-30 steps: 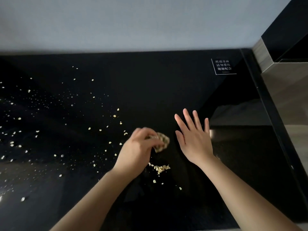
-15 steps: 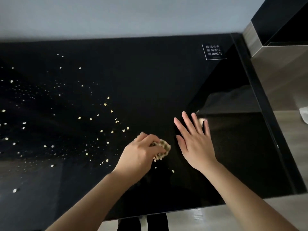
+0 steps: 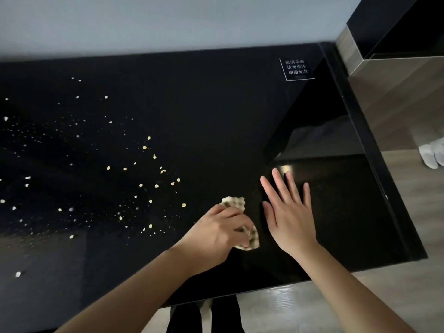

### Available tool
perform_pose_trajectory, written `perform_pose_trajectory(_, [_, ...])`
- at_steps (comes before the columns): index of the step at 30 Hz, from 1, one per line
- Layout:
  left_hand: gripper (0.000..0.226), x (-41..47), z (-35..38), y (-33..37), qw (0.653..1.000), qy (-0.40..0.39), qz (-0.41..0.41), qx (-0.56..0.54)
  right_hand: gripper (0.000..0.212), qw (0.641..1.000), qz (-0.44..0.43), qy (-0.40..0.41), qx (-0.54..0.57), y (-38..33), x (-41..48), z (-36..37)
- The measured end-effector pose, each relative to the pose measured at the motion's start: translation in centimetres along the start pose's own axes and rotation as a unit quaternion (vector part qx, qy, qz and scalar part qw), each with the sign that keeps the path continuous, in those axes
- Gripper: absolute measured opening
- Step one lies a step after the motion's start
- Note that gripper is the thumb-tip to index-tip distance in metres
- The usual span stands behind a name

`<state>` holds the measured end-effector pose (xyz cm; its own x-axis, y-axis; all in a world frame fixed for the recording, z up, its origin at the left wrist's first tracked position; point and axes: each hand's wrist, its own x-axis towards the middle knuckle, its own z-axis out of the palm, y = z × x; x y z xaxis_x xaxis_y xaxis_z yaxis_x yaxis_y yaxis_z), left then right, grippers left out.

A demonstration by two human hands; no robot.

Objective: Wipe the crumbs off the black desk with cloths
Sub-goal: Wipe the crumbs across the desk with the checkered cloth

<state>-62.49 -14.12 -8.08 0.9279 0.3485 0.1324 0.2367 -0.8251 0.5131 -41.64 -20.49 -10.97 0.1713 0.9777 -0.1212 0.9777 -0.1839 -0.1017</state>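
Many loose crumbs (image 3: pixel 144 147) strewn across the left half of the black desk (image 3: pixel 204 104), probably light and skittish. Near the front edge, left hand (image 3: pixel 221 227) wadding a soft checked cloth (image 3: pixel 234 202), best gripped bunched; right hand (image 3: pixel 288 212) flat beside it, empty, fingers straight.

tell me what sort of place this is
Likely a hotel or guest room, though I can't be sure: a glossy black desk against a plain wall, a printed notice stuck in its far corner, and what look like white slippers on the wood-look floor.
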Motion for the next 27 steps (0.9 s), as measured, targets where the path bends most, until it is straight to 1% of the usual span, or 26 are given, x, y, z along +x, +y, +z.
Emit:
perform_pose_trajectory(2, [0.028,-1.4,-0.3,-0.4,1.000,0.010,-0.014,0.005,0.056,1.000,-0.002,0.001,0.010,-1.2,0.2,0.0])
perform_pose_trajectory(7, [0.027,-5.1,-2.3,-1.9,0.997,0.023,-0.053,0.042,0.054,0.998,-0.052,-0.005,0.024,-5.4,1.1,0.3])
perform_pose_trajectory(10, [0.029,-6.1,-3.0,-2.1,0.996,0.031,-0.072,0.049,0.053,0.998,-0.056,-0.005,0.035,-5.6,1.3,0.3])
perform_pose_trajectory(12, [0.028,-5.8,-2.9,-1.7,0.996,0.041,-0.069,0.039,0.052,0.998,-0.055,-0.002,0.035,-4.8,1.0,0.3])
perform_pose_trajectory(16, [0.026,-3.1,-1.6,0.3,0.999,0.047,-0.019,0.002,0.053,1.000,-0.007,-0.001,0.011,-2.5,0.3,0.4])
perform_pose_trajectory(20, [0.028,-1.7,0.5,1.7,0.999,0.023,0.025,-0.017,0.053,0.999,0.035,0.010,0.006,0.0,-0.6,0.3])
perform_pose_trajectory(27, [0.031,-5.5,-0.7,-0.1,1.000,0.023,-0.004,0.011,0.054,0.998,0.058,0.023,0.012,0.1,-1.8,0.3])
